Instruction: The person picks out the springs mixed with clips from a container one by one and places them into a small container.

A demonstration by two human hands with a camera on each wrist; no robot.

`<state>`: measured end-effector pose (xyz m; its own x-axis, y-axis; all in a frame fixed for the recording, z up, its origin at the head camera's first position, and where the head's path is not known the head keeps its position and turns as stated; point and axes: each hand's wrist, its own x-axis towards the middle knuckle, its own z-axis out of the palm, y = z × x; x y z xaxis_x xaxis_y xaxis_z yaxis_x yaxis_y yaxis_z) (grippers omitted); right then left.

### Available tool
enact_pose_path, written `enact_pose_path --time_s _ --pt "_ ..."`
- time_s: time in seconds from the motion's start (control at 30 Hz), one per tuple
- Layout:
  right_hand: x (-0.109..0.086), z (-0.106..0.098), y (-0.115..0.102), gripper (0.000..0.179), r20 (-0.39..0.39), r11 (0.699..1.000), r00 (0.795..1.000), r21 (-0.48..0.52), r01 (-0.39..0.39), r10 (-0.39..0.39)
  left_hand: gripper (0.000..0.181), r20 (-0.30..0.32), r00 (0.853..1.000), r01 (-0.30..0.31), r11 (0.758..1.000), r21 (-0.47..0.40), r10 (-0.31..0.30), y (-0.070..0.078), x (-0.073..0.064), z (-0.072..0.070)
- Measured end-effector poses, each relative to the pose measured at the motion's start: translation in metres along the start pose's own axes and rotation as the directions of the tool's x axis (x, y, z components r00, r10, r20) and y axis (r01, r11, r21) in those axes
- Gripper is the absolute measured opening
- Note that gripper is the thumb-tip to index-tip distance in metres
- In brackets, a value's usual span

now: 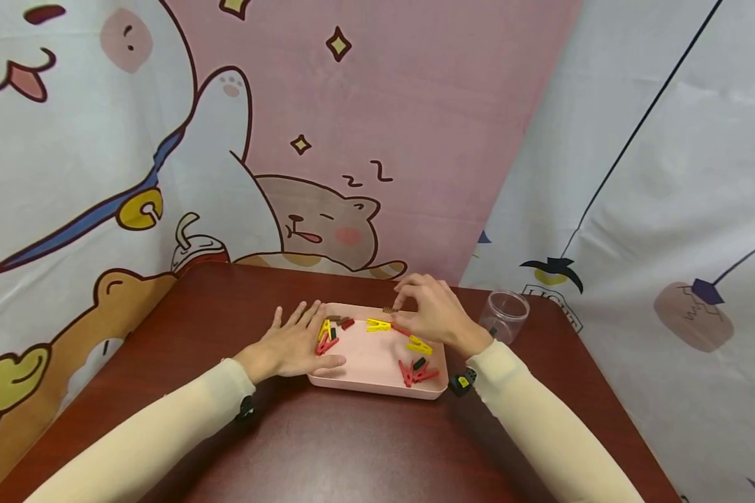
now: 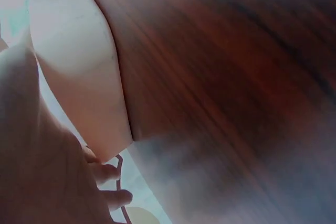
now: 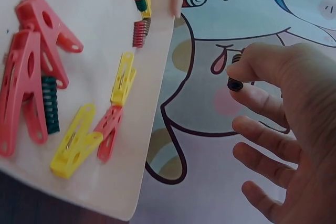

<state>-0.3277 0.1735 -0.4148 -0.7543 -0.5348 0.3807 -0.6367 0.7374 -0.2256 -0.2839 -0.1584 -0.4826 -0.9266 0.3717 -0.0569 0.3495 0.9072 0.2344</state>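
Left hand (image 1: 291, 348) spread wide, gripping nothing I can see, lies across left end of shallow pale-pink rectangular tray (image 1: 361, 356). Red plastic clothespins (image 3: 14, 87) in near right corner. Right hand (image 1: 437, 313) pinches small dark ribbed cylinder (image 1: 389, 309), thumb to forefinger; head view shows me cylinder by far rim, long axis roughly along it. Clear cylindrical jar (image 1: 509, 325) right of tray.
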Motion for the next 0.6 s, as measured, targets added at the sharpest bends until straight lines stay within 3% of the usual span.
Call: enact_pose_path --time_s 0.43,0.6 --pt "-0.022 -0.013 0.020 0.010 -0.045 0.999 0.998 -0.005 -0.051 0.051 0.147 0.086 0.996 -0.036 0.999 -0.029 0.038 -0.002 -0.013 -0.003" --pt "-0.030 -0.019 0.028 0.010 -0.052 0.997 0.996 -0.014 -0.077 0.077 0.150 0.068 0.997 -0.037 0.999 -0.024 0.039 -0.002 -0.016 -0.004"
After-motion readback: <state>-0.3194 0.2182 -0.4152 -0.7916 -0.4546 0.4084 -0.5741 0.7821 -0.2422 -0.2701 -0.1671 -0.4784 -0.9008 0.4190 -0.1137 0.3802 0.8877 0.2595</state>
